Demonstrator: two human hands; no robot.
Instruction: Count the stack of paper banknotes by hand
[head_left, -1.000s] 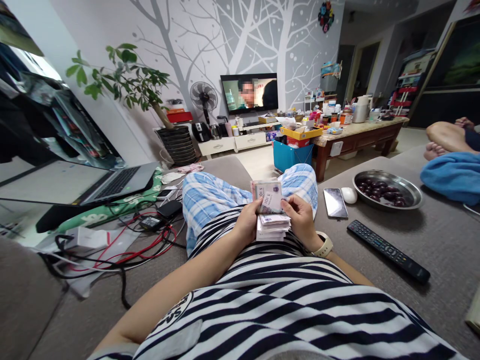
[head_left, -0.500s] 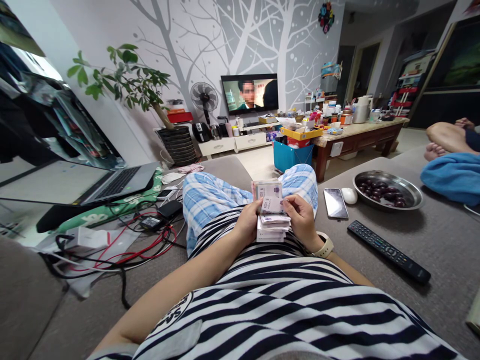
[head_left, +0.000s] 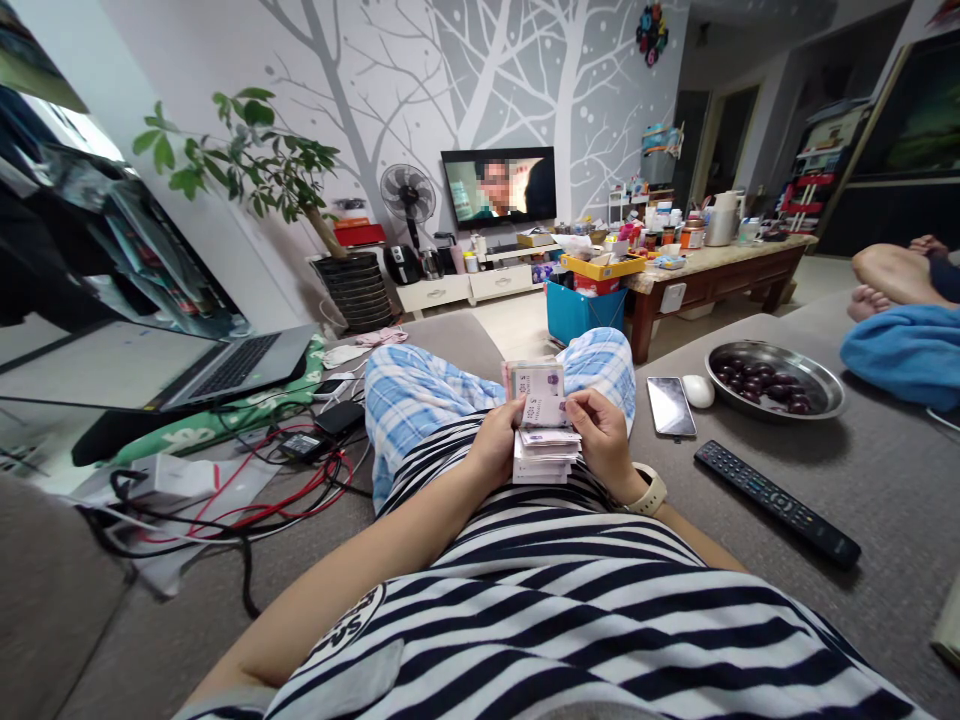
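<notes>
A stack of banknotes [head_left: 538, 380] is held over my lap, pale purple with a 5 printed on the top ones. My left hand [head_left: 496, 440] grips the stack along its left edge, the thumb on top. With thumb and finger, my right hand [head_left: 600, 435] pinches the right edge of a front note; a pale watch sits on that wrist. The notes' near halves [head_left: 546, 460] fold down toward my striped shirt, their lower edges fanned in layers. The fingers beneath the stack are hidden.
To my right on the sofa lie a phone [head_left: 671, 407], a white mouse [head_left: 698, 391], a remote [head_left: 776, 503] and a steel bowl [head_left: 834, 400] of dark fruit. Tangled cables [head_left: 300, 490] and a laptop [head_left: 247, 365] are at left. Another person's leg [head_left: 900, 272] shows far right.
Both hands and the banknotes stay almost in place. The picture on the television has shifted slightly.
</notes>
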